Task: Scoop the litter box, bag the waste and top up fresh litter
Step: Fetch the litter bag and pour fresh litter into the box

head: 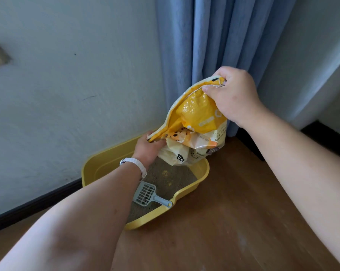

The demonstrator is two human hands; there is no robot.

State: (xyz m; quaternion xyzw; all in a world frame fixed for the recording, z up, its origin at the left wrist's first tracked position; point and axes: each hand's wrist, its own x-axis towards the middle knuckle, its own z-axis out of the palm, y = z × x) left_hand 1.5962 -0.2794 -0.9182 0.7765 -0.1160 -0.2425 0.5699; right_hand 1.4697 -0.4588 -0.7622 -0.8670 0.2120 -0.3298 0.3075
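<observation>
I see the litter bag (196, 118) over the far end of the yellow litter box (90, 169), its top edge slanting from high on the R to low on the L. My right hand (233, 94) pinches the high corner w/ curled fingers (210, 89); my left hand (147, 147) grips the low corner, nearer the box. I think the pour should go out the low L side onto the gray litter (171, 177), but I can't tell if the bag is open.
</observation>
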